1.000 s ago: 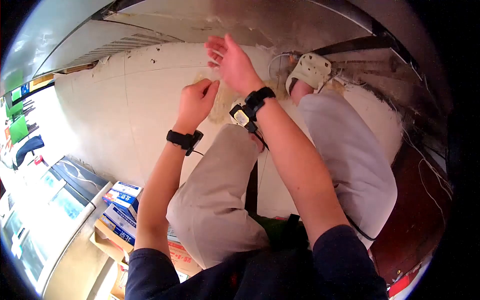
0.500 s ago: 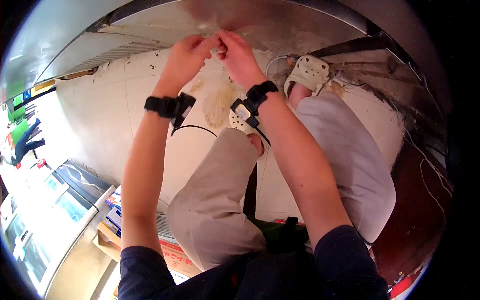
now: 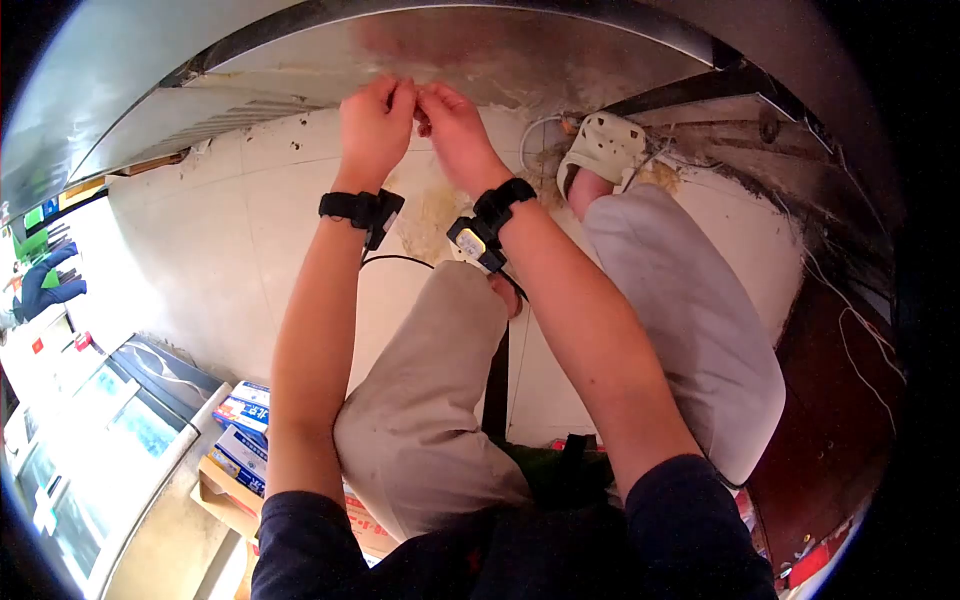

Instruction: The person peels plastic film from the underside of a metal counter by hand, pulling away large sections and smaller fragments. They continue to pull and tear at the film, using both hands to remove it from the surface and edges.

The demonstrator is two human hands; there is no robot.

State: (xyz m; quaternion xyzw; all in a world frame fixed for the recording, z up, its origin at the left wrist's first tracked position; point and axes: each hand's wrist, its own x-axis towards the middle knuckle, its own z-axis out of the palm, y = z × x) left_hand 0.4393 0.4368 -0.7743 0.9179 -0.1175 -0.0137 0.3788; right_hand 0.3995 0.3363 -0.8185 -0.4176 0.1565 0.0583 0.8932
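My left hand [image 3: 376, 132] and my right hand [image 3: 458, 132] meet fingertip to fingertip in front of a stained metal panel [image 3: 480, 55]. The left fingers are bent and pressed together, with the thumb along their side. The right fingers curl in a pinch toward the left ones. Anything between the fingertips is too small or too hidden to make out. Each wrist wears a black strap with a small device, the left one [image 3: 378, 215] and the right one [image 3: 474, 242], and a thin black cable runs between them.
Below is a stained tiled floor [image 3: 250, 215]. My pale clog [image 3: 606, 142] rests near loose wires and dark slats at right. Blue-and-white boxes [image 3: 240, 425] sit in a cardboard carton [image 3: 222, 497] at lower left. Beside them stands a glass-topped cabinet [image 3: 120, 425].
My right hand has come slightly left and down. The left hand has turned more upright, its forearm shifting right. The fingertips stay close together.
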